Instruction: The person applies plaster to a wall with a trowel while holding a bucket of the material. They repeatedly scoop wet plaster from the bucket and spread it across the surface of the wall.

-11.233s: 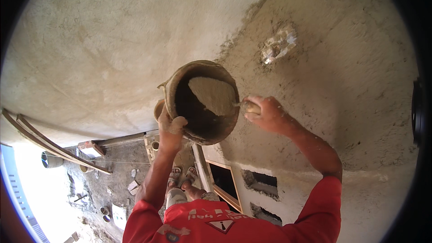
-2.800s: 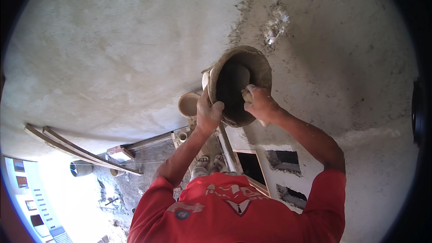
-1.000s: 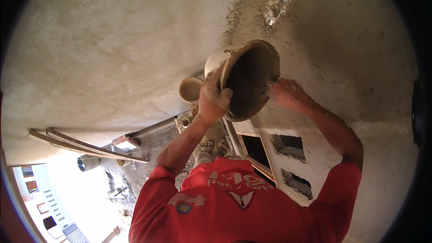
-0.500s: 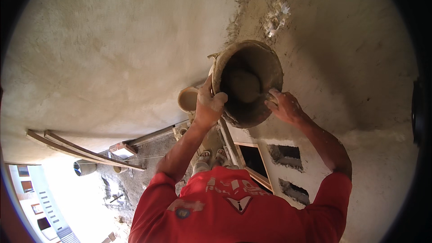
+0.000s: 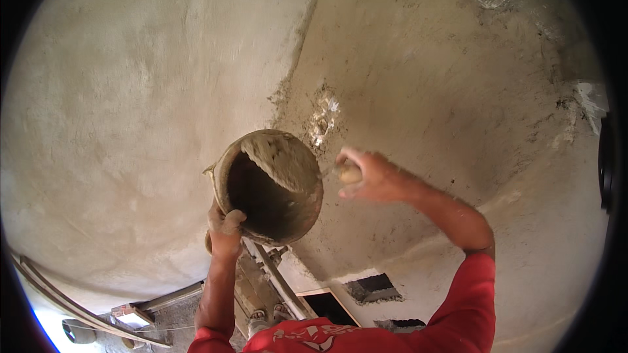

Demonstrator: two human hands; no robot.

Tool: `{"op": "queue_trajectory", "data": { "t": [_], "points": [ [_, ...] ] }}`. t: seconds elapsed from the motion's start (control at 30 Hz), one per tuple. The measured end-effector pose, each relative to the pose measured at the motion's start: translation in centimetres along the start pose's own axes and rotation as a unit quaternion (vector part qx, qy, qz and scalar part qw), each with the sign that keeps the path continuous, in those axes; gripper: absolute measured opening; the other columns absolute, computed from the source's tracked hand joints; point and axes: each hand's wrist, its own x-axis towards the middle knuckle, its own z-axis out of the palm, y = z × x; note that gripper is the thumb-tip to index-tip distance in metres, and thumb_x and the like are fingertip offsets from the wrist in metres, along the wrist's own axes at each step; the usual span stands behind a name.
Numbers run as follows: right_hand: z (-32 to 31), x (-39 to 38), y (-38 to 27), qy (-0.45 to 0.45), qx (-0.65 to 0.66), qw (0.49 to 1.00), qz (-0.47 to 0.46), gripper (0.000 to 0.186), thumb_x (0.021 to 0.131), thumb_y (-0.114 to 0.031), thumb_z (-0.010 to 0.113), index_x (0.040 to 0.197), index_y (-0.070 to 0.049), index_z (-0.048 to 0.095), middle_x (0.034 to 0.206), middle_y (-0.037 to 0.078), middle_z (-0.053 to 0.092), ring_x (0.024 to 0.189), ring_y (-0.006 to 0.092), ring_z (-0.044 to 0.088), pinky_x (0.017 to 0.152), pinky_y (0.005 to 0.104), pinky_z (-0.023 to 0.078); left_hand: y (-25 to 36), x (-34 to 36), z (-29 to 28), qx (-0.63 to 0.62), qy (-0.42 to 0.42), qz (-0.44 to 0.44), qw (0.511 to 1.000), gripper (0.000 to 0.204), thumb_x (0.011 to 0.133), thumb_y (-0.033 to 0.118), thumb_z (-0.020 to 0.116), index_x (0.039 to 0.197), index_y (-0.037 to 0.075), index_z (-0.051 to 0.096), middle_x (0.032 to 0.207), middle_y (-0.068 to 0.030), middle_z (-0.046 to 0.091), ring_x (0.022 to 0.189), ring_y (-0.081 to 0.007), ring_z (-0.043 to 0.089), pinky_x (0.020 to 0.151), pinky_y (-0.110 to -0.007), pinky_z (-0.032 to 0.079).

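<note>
A mortar-caked bucket (image 5: 307, 219) is held up in front of the wall, tilted so its mouth faces me. My left hand (image 5: 226, 230) is closed on its lower left rim, thumb over the edge. Grey wet mortar (image 5: 278, 160) lies in the upper part of the mouth; the lower inside is dark. Just right of the rim, my right hand (image 5: 376, 176) is closed round the rounded tan handle of what looks like a trowel (image 5: 349, 173). Motion blurs this hand, and the blade cannot be made out clearly.
Plastered walls (image 5: 150, 104) meet in a corner ahead, with a rough pale patch (image 5: 322, 117) beside it. Below, my sandaled feet stand on planks (image 5: 252, 287). Long curved boards (image 5: 72, 307) lie at lower left. Wall openings (image 5: 373, 287) and a framed opening (image 5: 330, 307) are at lower right.
My right hand has left the bucket's rim and moved off to its right, now with the tan handle showing. The bucket sits lower and further left in view, and the view has shifted upward.
</note>
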Motion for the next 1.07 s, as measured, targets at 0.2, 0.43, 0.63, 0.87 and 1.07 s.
{"op": "queue_trajectory", "data": {
  "t": [0.2, 0.43, 0.63, 0.87, 1.07],
  "points": [
    [-10.7, -1.8, -10.7, 0.073, 0.019, 0.992, -0.104, 0.047, 0.082, -0.02, 0.077, 0.119, 0.003, 0.06, 0.088, 0.012, 0.066, 0.073, 0.0161, 0.064, 0.061, 0.0291, 0.054, 1.7, -0.3, -2.4, 0.019, 0.025, 0.032, 0.999, 0.056, 0.071, 0.0, 0.05, 0.126, -0.009, 0.054, 0.112, -0.0101, 0.064, 0.1, -0.0169, 0.059, 0.091, -0.027, 0.046],
    [-17.2, -0.9, -8.1, 0.168, 0.179, 0.965, -0.091, 0.06, 0.084, -0.031, 0.077, 0.13, 0.004, 0.058, 0.089, 0.014, 0.068, 0.071, 0.0162, 0.065, 0.062, 0.0288, 0.056, 2.1, -1.3, -3.2, 0.034, 0.057, 0.022, 0.998, 0.056, 0.072, 0.004, 0.051, 0.126, -0.008, 0.055, 0.111, -0.0102, 0.064, 0.098, -0.0177, 0.059, 0.09, -0.027, 0.047],
    [-26.4, -5.3, 3.0, 0.509, -0.119, 0.84, 0.147, 0.057, 0.091, -0.035, 0.07, 0.136, -0.003, 0.055, 0.092, 0.011, 0.066, 0.073, 0.0168, 0.063, 0.071, 0.0334, 0.055, 0.0, -2.8, -3.7, 0.037, 0.067, -0.028, 0.997, 0.056, 0.067, 0.006, 0.053, 0.122, -0.006, 0.058, 0.109, -0.0103, 0.066, 0.094, -0.0194, 0.061, 0.086, -0.028, 0.049],
    [-10.9, -7.7, 0.1, 0.37, -0.027, 0.897, 0.24, 0.056, 0.093, -0.03, 0.066, 0.14, -0.004, 0.051, 0.099, 0.011, 0.067, 0.076, 0.0172, 0.064, 0.073, 0.0357, 0.057, -3.9, -3.7, -3.8, 0.098, -0.001, -0.027, 0.995, 0.06, 0.07, 0.005, 0.052, 0.129, -0.007, 0.054, 0.112, -0.0098, 0.067, 0.1, -0.0182, 0.061, 0.091, -0.029, 0.048],
    [3.5, -8.9, 7.3, -0.077, 0.139, 0.965, 0.206, 0.064, 0.087, -0.034, 0.072, 0.138, -0.001, 0.053, 0.112, 0.017, 0.068, 0.09, 0.0204, 0.067, 0.08, 0.0386, 0.055, -4.0, -5.6, 1.2, 0.126, -0.073, -0.094, 0.985, 0.065, 0.074, 0.008, 0.053, 0.137, -0.005, 0.05, 0.116, -0.0096, 0.065, 0.106, -0.017, 0.058, 0.095, -0.029, 0.045]
  ]
}}
